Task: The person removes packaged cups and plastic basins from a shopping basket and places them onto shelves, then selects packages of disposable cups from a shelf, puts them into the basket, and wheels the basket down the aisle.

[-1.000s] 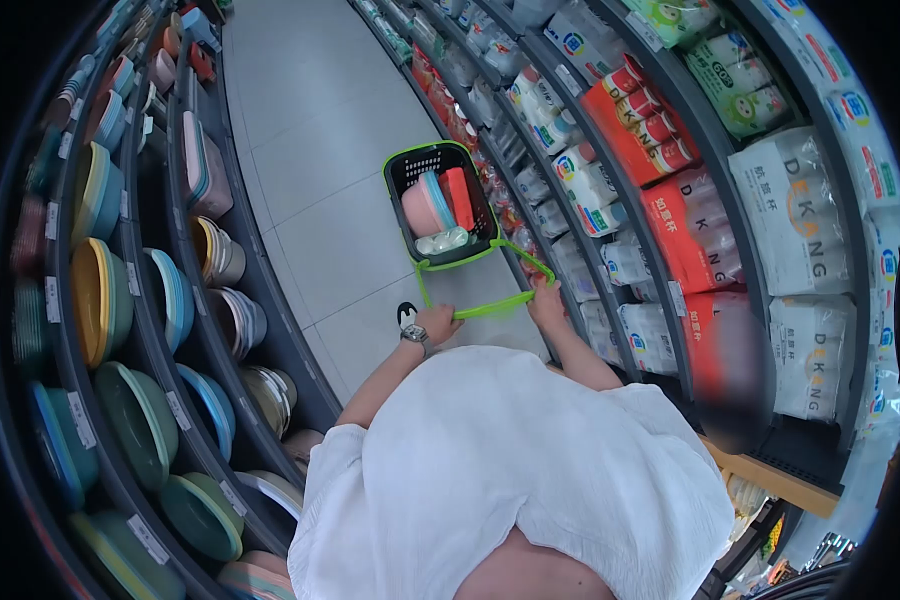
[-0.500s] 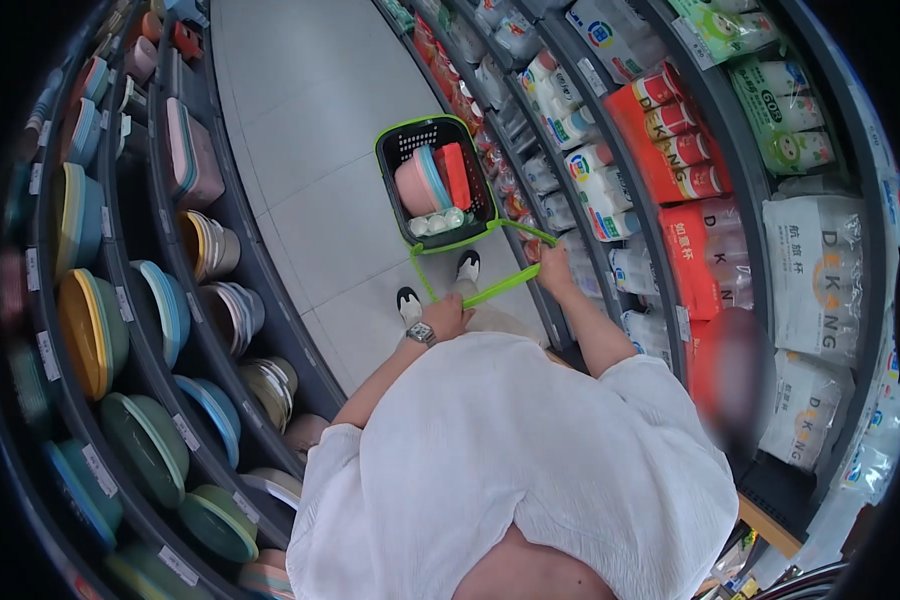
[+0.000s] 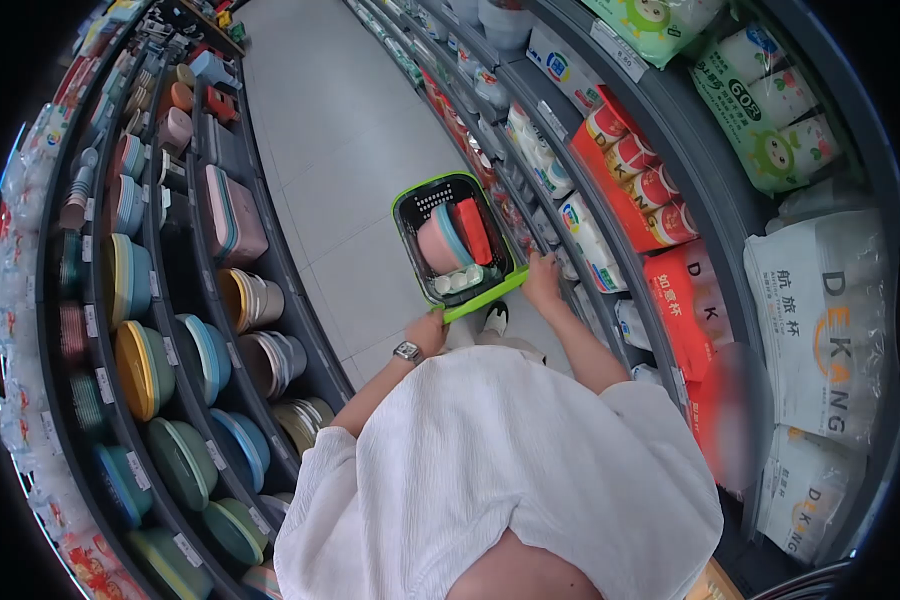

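Note:
A black shopping basket (image 3: 427, 206) with a lime-green rim is in front of me, over the grey floor. At the left end of its near green edge is my left hand (image 3: 428, 332), closed, with a watch on the wrist. My right hand (image 3: 541, 282) is closed at the right end of that edge; its fingertips are partly hidden. Inside the basket lie a stack of pink and blue basins (image 3: 436, 247), a red package (image 3: 473, 230) and a clear pack of pale round items (image 3: 459, 280).
On the left, shelves hold colourful basins (image 3: 182, 462) and pink lidded boxes (image 3: 232, 215). The right shelves carry red packs of paper cups (image 3: 638, 175), white cup bags (image 3: 812, 320) and green packs (image 3: 760, 115). The grey aisle floor (image 3: 320, 100) runs ahead between them.
The long green handle stretched toward me before is no longer seen that way; my hands are now at the basket's near edge. The shelves have shifted in view, and the basket appears closer.

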Demonstrator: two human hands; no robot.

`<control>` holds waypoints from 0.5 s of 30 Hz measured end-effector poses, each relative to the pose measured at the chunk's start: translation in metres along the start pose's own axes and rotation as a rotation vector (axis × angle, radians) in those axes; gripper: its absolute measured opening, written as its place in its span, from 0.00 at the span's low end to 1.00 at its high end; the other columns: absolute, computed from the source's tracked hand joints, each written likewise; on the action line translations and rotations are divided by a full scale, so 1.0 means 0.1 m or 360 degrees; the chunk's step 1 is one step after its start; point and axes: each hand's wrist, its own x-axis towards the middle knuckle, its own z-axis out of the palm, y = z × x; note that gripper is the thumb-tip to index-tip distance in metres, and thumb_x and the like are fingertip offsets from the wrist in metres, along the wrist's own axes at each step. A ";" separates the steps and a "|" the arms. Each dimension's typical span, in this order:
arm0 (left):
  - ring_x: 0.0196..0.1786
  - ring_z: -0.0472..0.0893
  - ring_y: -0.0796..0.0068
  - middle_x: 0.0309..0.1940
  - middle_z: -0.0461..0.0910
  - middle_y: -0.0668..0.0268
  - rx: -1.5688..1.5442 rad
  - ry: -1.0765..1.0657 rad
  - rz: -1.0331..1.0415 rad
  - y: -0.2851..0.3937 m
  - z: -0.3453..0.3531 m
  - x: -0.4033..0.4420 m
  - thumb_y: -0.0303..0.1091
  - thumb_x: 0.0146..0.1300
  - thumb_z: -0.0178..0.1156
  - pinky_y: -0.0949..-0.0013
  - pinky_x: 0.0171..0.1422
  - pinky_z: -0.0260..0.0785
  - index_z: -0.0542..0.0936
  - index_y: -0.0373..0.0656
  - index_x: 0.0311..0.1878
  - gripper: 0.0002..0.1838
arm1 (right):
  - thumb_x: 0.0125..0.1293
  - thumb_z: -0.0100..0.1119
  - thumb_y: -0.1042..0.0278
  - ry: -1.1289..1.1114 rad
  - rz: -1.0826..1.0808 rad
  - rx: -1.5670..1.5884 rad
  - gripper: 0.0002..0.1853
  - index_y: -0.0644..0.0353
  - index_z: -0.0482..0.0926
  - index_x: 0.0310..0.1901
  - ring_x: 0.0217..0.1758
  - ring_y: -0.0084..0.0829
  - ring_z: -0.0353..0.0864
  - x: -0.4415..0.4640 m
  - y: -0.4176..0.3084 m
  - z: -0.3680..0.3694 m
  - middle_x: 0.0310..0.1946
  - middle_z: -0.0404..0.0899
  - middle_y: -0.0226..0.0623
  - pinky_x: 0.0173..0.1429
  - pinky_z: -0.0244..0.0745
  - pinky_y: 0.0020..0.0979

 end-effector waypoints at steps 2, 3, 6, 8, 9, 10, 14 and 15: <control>0.39 0.85 0.42 0.36 0.85 0.49 0.0083 0.0128 -0.0220 -0.28 -0.03 -0.01 0.41 0.70 0.59 0.42 0.43 0.77 0.77 0.40 0.46 0.13 | 0.56 0.71 0.70 0.0030 -0.0039 -0.0040 0.24 0.65 0.75 0.54 0.59 0.67 0.73 0.01 -0.30 0.04 0.56 0.68 0.67 0.61 0.74 0.53; 0.39 0.85 0.42 0.36 0.85 0.49 0.0105 0.0130 -0.0228 -0.43 -0.08 -0.03 0.41 0.70 0.59 0.42 0.43 0.77 0.77 0.40 0.46 0.13 | 0.55 0.73 0.69 -0.0023 -0.0041 0.0168 0.26 0.67 0.74 0.53 0.59 0.67 0.72 0.00 -0.55 -0.10 0.55 0.68 0.67 0.62 0.72 0.55; 0.41 0.84 0.40 0.36 0.84 0.49 0.0041 0.0276 -0.0470 -0.70 -0.22 -0.15 0.39 0.70 0.59 0.43 0.45 0.77 0.78 0.40 0.45 0.11 | 0.53 0.77 0.65 -0.0075 -0.0048 0.0353 0.28 0.69 0.73 0.51 0.58 0.67 0.72 0.09 -0.97 0.04 0.55 0.68 0.66 0.63 0.71 0.56; 0.42 0.83 0.38 0.37 0.84 0.46 -0.0014 0.0263 -0.0484 -0.74 -0.30 -0.21 0.38 0.71 0.59 0.42 0.46 0.76 0.78 0.40 0.44 0.10 | 0.52 0.79 0.61 -0.0049 -0.0024 0.0323 0.31 0.69 0.74 0.51 0.56 0.65 0.72 0.20 -1.08 0.23 0.54 0.68 0.67 0.64 0.70 0.57; 0.42 0.83 0.38 0.37 0.84 0.46 -0.0002 0.0268 -0.0487 -0.73 -0.31 -0.23 0.38 0.71 0.59 0.42 0.46 0.76 0.78 0.40 0.44 0.10 | 0.52 0.79 0.61 -0.0046 -0.0027 0.0335 0.31 0.69 0.74 0.51 0.56 0.65 0.72 0.22 -1.08 0.24 0.54 0.68 0.67 0.64 0.70 0.57; 0.42 0.83 0.37 0.37 0.84 0.45 -0.0008 0.0272 -0.0521 -0.69 -0.30 -0.25 0.39 0.71 0.60 0.42 0.46 0.76 0.78 0.40 0.43 0.11 | 0.51 0.78 0.63 -0.0126 -0.0072 0.0354 0.30 0.68 0.75 0.51 0.59 0.67 0.71 0.25 -1.06 0.25 0.55 0.69 0.66 0.66 0.69 0.57; 0.41 0.83 0.37 0.35 0.84 0.43 -0.0086 0.0312 -0.0591 -0.51 -0.27 -0.34 0.38 0.71 0.61 0.42 0.46 0.76 0.79 0.38 0.42 0.11 | 0.51 0.79 0.61 -0.0141 -0.0198 0.0329 0.30 0.69 0.76 0.51 0.57 0.64 0.72 0.25 -1.00 0.30 0.54 0.69 0.63 0.65 0.66 0.58; 0.41 0.83 0.37 0.34 0.84 0.43 -0.0117 0.0324 -0.0643 -0.48 -0.21 -0.37 0.36 0.70 0.61 0.42 0.46 0.76 0.79 0.38 0.42 0.10 | 0.51 0.79 0.61 -0.0143 -0.0215 0.0316 0.30 0.69 0.76 0.51 0.57 0.64 0.72 0.30 -0.98 0.33 0.54 0.69 0.63 0.65 0.66 0.58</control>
